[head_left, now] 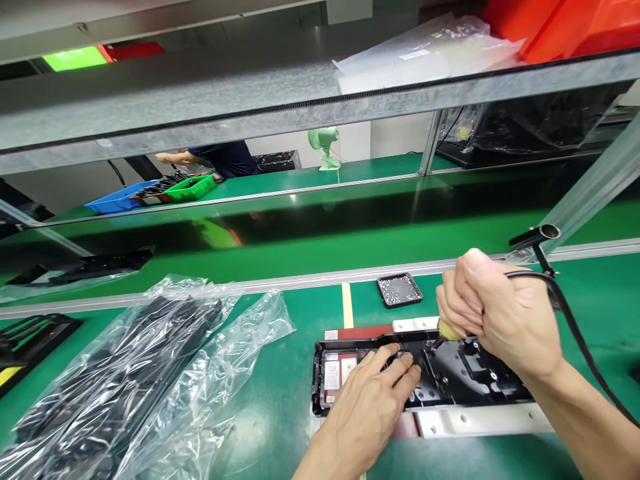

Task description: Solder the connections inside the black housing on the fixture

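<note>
My right hand [487, 310] is closed around an electric screwdriver [449, 331], whose yellow nose shows below the fingers and whose black cord trails off to the right. The tip points down into a long black plastic housing [453, 380], though whether it meets a screw is hard to see. On the left part of this housing my left hand [373, 393] lies with fingers stretched out, fingertips inside the tray-like shell. Beneath the housing is a fixture with white blocks [480, 421] and a reddish-brown base [357, 331]. Behind it sits a small black tray [399, 291] of tiny screws.
Clear plastic bags [115, 373] with black parts cover the left of the green bench. A metal tube holder [535, 237] stands at right. Overhead runs a metal shelf [200, 127]. Beyond the green conveyor are a co-worker's arm [180, 157], bins [193, 189] and a fan [325, 143].
</note>
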Demonstrator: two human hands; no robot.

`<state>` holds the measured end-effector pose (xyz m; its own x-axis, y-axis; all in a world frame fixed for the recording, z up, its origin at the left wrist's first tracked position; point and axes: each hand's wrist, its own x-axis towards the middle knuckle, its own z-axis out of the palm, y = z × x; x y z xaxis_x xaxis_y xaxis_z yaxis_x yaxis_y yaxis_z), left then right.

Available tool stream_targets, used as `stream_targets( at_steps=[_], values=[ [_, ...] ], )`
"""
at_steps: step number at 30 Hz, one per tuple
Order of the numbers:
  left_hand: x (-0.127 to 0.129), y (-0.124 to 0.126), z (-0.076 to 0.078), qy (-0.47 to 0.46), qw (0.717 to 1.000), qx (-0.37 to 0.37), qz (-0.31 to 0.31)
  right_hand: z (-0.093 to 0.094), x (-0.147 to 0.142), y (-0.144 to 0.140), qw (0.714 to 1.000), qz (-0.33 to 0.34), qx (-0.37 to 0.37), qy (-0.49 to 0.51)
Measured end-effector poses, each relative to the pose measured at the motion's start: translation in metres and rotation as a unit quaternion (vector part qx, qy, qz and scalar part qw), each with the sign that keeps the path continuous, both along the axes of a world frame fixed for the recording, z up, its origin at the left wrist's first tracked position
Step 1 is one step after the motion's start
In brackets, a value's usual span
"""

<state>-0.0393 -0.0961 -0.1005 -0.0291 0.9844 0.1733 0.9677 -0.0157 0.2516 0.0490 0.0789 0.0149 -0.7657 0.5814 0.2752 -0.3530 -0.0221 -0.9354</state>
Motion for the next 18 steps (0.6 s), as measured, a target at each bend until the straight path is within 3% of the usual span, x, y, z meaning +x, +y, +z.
stream_targets(
  at_steps=[10,14,18],
  values=[
    [-0.001,-0.001,-0.002,0.0,1.0,-0.007,-0.001,0.0,0.0,-0.002,1.0,0.011,-0.008,-0.011],
    [0.0,-0.002,0.001,0.022,0.999,0.03,-0.001,-0.002,0.0,0.001,1.0,0.01,-0.009,-0.011],
    [-0.001,0.0,0.011,-0.036,0.995,0.094,0.01,-0.003,0.002,-0.001,1.0,0.026,-0.01,-0.01]
  ],
)
